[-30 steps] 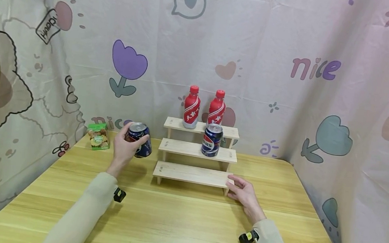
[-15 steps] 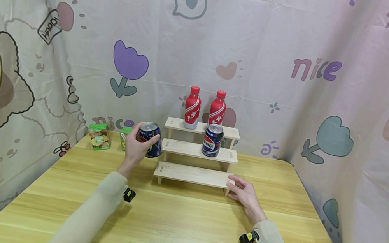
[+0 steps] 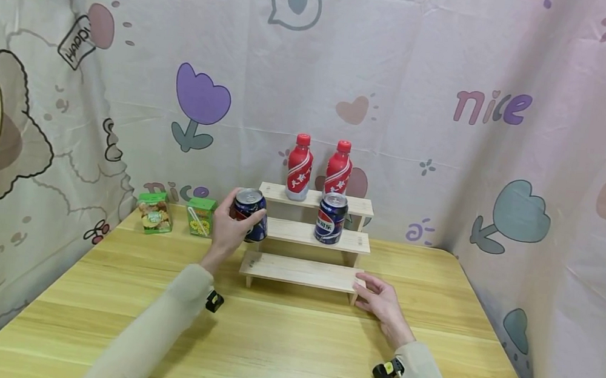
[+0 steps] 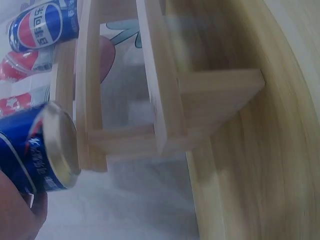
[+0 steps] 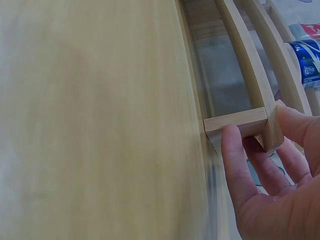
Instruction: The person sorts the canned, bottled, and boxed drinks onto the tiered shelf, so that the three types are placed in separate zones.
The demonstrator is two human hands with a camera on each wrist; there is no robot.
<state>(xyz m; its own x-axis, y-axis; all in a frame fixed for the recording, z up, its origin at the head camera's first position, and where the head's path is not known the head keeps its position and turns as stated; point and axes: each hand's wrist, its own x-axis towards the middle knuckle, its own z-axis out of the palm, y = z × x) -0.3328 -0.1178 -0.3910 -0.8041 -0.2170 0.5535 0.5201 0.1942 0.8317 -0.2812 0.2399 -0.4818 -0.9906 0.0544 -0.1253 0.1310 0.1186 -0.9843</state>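
My left hand (image 3: 229, 232) grips a dark blue Pepsi can (image 3: 258, 228), held upright at the left end of the middle step of a three-step wooden display stand (image 3: 295, 270). In the left wrist view the held can's silver bottom (image 4: 62, 145) overlaps the edge of a step. My right hand (image 3: 383, 309) holds the right end of the lowest step, thumb at the board and fingers (image 5: 235, 155) against its leg. Another Pepsi can (image 3: 329, 222) stands on the right part of the middle step. Two red bottles (image 3: 298, 170) stand on the top step.
Two small green cartons stand at the table's back left: one with a food picture (image 3: 155, 214), one with a straw (image 3: 200, 218). The wooden table (image 3: 288, 346) meets a printed curtain (image 3: 410, 102) behind and at both sides. Each wrist carries a small black camera (image 3: 385, 373).
My left hand has carried the can rightward and slightly up, from beside the stand to its middle step. The straw carton has come into sight behind it. My right hand stays put.
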